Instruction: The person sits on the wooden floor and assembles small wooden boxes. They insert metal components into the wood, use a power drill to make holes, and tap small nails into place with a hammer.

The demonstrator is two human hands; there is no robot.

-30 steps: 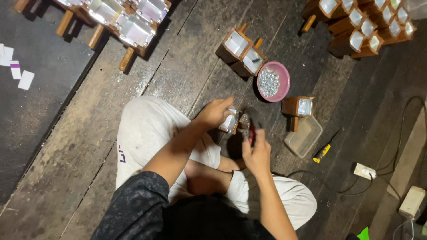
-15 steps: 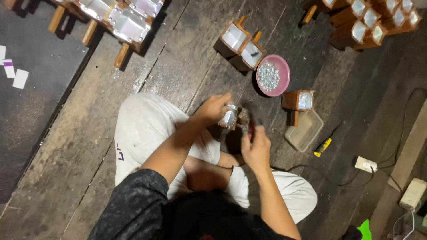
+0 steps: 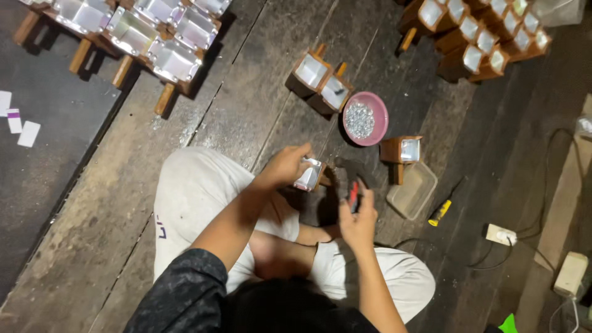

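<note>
Open floorboards (image 3: 203, 117) left & ahead of left hand (image 3: 285, 165); right side crowded w/ pink bowl (image 3: 378, 126), wooden box (image 3: 401, 150), clear tub (image 3: 412, 191), screwdriver (image 3: 441, 211) near right hand (image 3: 357, 216).

Worn dark plank floor (image 3: 246, 105) — pink bowl of small metal bits (image 3: 365, 119), clear plastic tray (image 3: 412, 190), metal-lined wooden boxes (image 3: 320, 83), yellow-handled screwdriver (image 3: 445, 204), white paper slips (image 3: 18, 120) — cables at right.

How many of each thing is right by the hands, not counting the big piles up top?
small wooden box: 4, one held in the left hand
pink bowl: 1
clear tub: 1
yellow-handled screwdriver: 1
red-handled tool, in the right hand: 1
Total: 8
</note>
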